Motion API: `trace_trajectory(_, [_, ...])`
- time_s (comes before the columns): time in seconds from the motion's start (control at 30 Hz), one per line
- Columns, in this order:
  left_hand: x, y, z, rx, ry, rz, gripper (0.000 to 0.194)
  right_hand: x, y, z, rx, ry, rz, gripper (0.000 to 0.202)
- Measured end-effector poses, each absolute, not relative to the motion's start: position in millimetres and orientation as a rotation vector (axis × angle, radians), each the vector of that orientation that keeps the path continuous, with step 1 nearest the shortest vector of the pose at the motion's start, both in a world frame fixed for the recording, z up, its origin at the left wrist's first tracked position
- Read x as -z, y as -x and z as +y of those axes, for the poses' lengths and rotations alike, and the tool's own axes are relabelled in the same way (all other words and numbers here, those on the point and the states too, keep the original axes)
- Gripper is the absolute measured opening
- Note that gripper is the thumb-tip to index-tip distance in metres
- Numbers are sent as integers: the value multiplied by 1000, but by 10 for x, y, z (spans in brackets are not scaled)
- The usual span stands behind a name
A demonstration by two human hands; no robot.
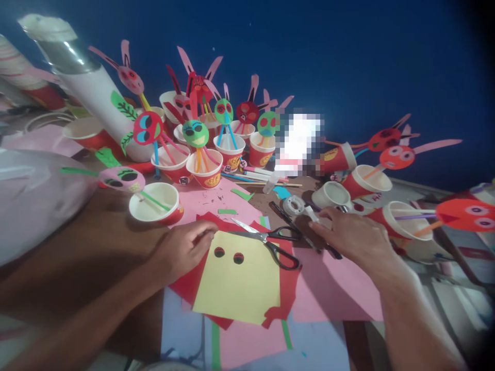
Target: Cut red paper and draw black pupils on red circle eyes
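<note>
Yellow paper point(243, 288) lies over red paper point(185, 282) on the table. Two dark round pieces, one at the left point(219, 252) and one at the right point(238, 258), rest on the yellow sheet. Black-handled scissors point(265, 237) lie partly opened across its top edge. My left hand point(185, 247) is at the sheet's upper left corner, fingers pressed together; what they hold, if anything, is hidden. To the right, my right hand point(348, 232) has its fingers closed on a small white tube point(311, 213), above a dark object and pens.
Red and white cups point(204, 168) with paper animal faces on straws stand along the back. A tall white bottle point(100, 98) leans at the back left. A tape roll point(294, 205) and pink paper point(332, 288) lie at the right.
</note>
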State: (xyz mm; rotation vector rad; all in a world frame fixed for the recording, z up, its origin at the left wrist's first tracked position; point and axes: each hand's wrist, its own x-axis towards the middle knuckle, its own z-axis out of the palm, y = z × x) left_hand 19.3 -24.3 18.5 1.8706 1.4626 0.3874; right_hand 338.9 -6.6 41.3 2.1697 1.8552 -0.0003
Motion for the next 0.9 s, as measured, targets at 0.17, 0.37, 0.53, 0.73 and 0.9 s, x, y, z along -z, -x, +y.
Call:
trace_trajectory(0.17, [-125, -193, -223, -461, -1872, 1440, 20, -349, -3018, -272, 122, -2170, 2457, 16])
trace_trajectory(0.37, [-53, -177, -301, -547, -1953, 1380, 18, -14, -2430, -499, 504, -1635, 2996, 17])
trace_trajectory(0.53, [26, -198, -351, -597, -1968, 1362, 17, 51, -2334, -558, 434, -1567, 3034, 18])
trace_trajectory(0.73, [40, -224, -380, -616, -2014, 1303, 18, 24, -2319, -581, 359, -1536, 2970, 17])
trace_trajectory(0.9, [36, -220, -388, -621, -2008, 1275, 19, 80, -2304, -602, 343, -1494, 3002, 17])
